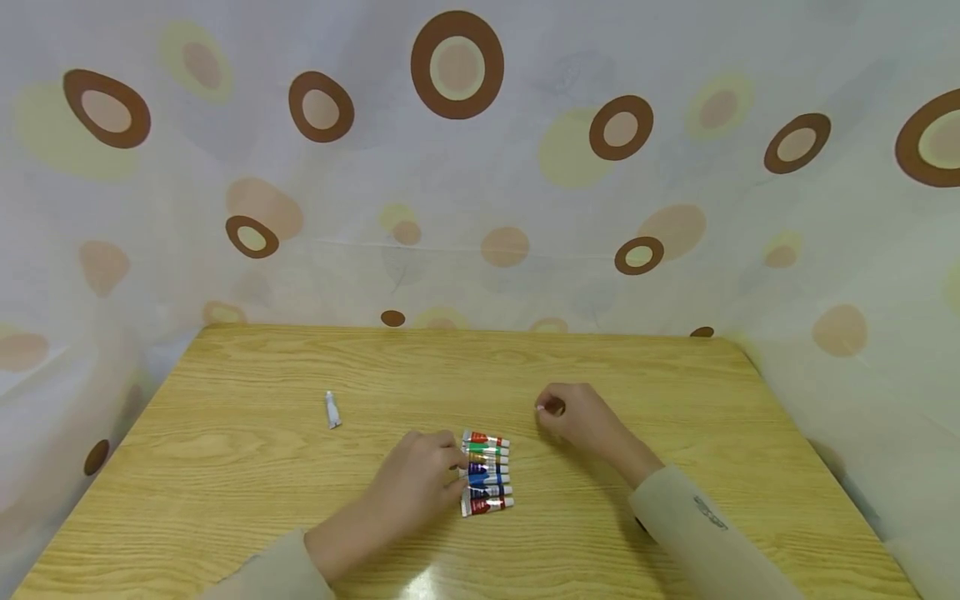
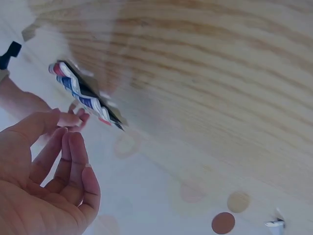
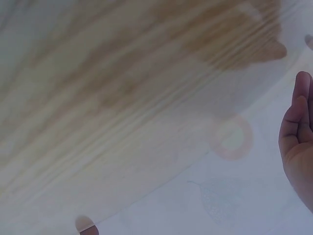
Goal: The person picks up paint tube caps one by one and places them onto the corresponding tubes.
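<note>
Several small paint tubes lie side by side in a column on the table, caps pointing right, in red, green, gold, purple and blue. My left hand is at their left ends, its fingers overlapping the tubes in the head view. In the left wrist view that hand is loosely bent, with nothing between thumb and fingers, and the tubes lie beyond it. Right of the column, my right hand hovers over the table, thumb and forefinger forming a ring. No held thing shows in the right wrist view beside its fingers.
A white tube lies apart at the left of the wooden table. A white sheet with brown, yellow and peach spots hangs behind the table and along both sides.
</note>
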The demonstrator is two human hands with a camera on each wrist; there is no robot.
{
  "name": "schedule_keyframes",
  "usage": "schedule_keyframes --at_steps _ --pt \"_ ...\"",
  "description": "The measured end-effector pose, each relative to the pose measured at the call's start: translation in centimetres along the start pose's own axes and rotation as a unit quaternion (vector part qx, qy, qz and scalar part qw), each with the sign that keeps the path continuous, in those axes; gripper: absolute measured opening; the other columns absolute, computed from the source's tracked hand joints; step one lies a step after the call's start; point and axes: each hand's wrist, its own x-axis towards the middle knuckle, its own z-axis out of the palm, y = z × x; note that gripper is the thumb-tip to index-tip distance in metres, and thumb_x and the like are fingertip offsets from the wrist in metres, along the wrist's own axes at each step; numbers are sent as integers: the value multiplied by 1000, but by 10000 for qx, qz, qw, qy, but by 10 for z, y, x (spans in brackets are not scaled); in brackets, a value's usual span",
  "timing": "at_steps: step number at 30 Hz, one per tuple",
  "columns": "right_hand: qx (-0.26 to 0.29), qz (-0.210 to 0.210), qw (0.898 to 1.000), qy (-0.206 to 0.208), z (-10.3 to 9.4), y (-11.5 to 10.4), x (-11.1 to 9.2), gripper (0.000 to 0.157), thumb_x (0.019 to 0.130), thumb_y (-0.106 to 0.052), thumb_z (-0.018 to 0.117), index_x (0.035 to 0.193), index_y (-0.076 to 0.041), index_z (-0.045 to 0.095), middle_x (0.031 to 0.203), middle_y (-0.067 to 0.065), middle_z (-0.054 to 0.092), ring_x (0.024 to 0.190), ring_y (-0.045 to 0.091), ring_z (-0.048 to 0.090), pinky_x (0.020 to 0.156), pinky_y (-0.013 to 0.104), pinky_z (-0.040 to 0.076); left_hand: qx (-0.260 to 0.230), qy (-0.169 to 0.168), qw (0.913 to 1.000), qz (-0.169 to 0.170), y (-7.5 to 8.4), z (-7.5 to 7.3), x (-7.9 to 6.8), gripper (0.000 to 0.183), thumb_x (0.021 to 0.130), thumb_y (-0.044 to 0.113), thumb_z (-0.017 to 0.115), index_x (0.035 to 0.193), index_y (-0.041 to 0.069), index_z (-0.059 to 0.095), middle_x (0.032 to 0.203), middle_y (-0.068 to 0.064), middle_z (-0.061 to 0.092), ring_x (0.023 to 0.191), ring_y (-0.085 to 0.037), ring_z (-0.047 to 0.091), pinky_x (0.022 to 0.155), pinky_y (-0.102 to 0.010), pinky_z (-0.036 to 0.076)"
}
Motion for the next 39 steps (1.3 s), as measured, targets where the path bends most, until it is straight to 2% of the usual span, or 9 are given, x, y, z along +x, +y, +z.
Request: schedule_keyframes --at_steps 8,12,16,19,24,27,33,36,39 --pt "53 -180 9998 84 -5 -1 -8 11 97 -11 65 102 -11 74 94 0 73 83 9 63 69 26 52 112 340 9980 -519 -23 -8 -5 11 77 15 88 84 12 80 85 3 73 74 -8 68 71 -28 53" --pt "29 -236 9996 135 -7 -3 -12 11 97 -11 65 103 -10 74 94 0 73 82 9 62 69 26 52 186 430 9955 -824 -40 -12 -7 11 76 12 88 83 10 79 85 1 73 76 -12 69 76 -36 57" --pt "-3 -304 9993 201 -8 -6 -15 13 96 -9 64 104 -8 75 96 1 74 83 9 63 71 26 54 206 306 9905 -1328 -63 -15 -7 13 79 11 86 90 7 80 88 -3 74 79 -20 72 83 -48 59" --pt "0 -302 9992 251 -9 -6 -17 14 96 -8 64 104 -7 76 99 3 75 85 9 64 72 26 55 263 244 9853 -1669 -83 -17 -9 17 82 12 84 98 6 79 89 -5 74 79 -23 71 84 -51 59" --pt "20 -357 9987 374 -11 -4 -23 15 97 -9 66 107 -7 77 100 2 74 85 8 63 73 24 55 310 234 9770 -2096 -115 -22 -16 24 86 13 80 107 2 77 90 -9 74 79 -26 68 76 -48 56" --pt "-39 -619 9967 514 -12 -3 -27 15 97 -8 68 108 -5 77 98 1 73 84 7 62 73 23 55 288 163 9718 -2335 -129 -25 -21 29 87 14 79 112 -1 75 95 -13 73 79 -27 68 73 -48 56" --pt "-204 -1006 9924 676 -14 -3 -34 19 96 -6 69 114 -2 76 96 1 70 81 5 60 72 22 54 80 -28 9635 -2675 -146 -30 -26 35 89 17 75 116 -6 72 105 -22 71 80 -26 67 73 -48 57" --pt "-222 -1032 9922 668 -16 -3 -36 22 97 -6 69 117 -2 76 98 1 70 81 4 59 72 22 54 -6 -118 9609 -2766 -150 -31 -28 37 89 19 75 114 -7 72 101 -20 72 82 -26 68 78 -51 57" --pt "-213 -1067 9919 660 -17 -4 -38 23 97 -6 69 118 -2 76 100 1 70 82 5 60 72 22 54 -141 -207 9580 -2855 -152 -30 -29 32 89 19 75 109 -7 72 89 -14 73 75 -23 66 73 -48 57"
